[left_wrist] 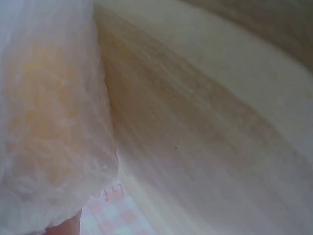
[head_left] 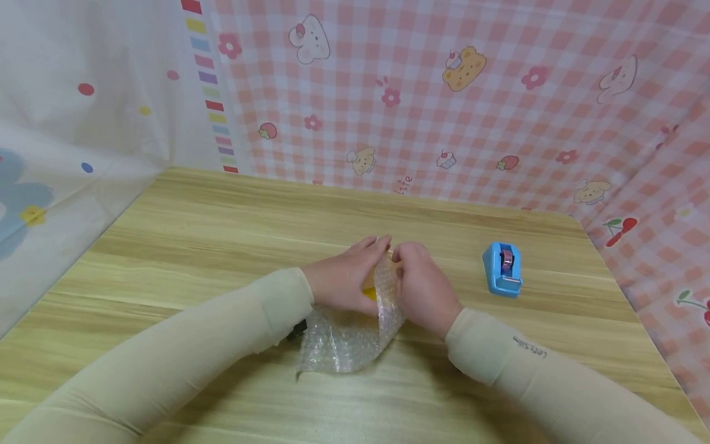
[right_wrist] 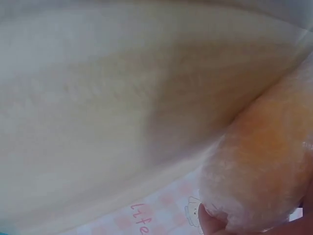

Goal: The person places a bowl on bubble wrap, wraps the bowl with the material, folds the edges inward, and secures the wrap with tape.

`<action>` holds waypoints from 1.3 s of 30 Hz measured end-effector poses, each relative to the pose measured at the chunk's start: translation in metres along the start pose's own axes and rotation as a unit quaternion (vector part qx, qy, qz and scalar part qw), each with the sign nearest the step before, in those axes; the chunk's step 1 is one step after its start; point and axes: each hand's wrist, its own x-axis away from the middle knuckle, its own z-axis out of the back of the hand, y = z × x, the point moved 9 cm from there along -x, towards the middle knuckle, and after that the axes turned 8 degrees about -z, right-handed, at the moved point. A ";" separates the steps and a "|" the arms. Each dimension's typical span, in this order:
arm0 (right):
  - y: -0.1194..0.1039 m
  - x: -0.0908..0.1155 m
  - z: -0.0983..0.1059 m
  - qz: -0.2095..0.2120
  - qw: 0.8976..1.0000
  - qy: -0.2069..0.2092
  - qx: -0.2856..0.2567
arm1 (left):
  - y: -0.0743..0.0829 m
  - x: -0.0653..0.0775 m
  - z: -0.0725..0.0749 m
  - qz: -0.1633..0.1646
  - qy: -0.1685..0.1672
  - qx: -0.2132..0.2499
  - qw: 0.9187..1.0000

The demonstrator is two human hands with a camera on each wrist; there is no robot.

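A sheet of clear bubble wrap (head_left: 344, 345) is wrapped round a yellow thing (head_left: 370, 292), its loose end hanging toward the front of the table. My left hand (head_left: 346, 277) holds the yellow thing from the left, thumb toward me and fingers pointing to the far end. On the other side, my right hand (head_left: 424, 287) has curled fingers and pinches the wrap near its far end. Both wrist views show the bubble wrap (left_wrist: 54, 112) close up, with a blurred yellow-orange colour through it. The kind of yellow thing is hidden by wrap and hands.
A blue tape dispenser (head_left: 501, 271) with a pink roll stands right of my right hand. The wood-grain table (head_left: 233, 222) ends at a pink checked cloth (head_left: 344, 111) behind and at the right, and a white cloth (head_left: 127, 92) at the left.
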 end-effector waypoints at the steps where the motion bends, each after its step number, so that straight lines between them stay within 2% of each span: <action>1: -0.002 0.000 0.000 0.011 1.000 0.001 0.007 | 0.000 0.000 0.000 0.001 -0.002 0.000 1.000; 5: -0.005 -0.001 -0.001 0.034 0.999 -0.006 0.029 | 0.000 0.000 0.000 -0.002 -0.006 0.000 1.000; 9: -0.004 -0.002 -0.004 0.030 0.998 -0.025 0.047 | -0.001 0.000 -0.001 -0.009 -0.007 -0.008 1.000; 17: 0.004 -0.004 -0.006 0.000 0.998 -0.048 0.040 | -0.002 0.000 -0.002 -0.006 -0.011 -0.004 1.000; 23: 0.007 -0.010 -0.009 -0.038 0.995 -0.085 0.037 | 0.000 0.001 -0.001 -0.016 -0.015 -0.012 1.000; 32: -0.002 -0.016 -0.020 -0.001 0.982 -0.143 0.123 | 0.001 0.002 -0.001 -0.034 -0.010 0.005 0.999; 39: -0.005 -0.015 -0.024 0.012 0.977 -0.155 0.144 | 0.002 0.005 0.001 -0.046 -0.020 0.013 0.999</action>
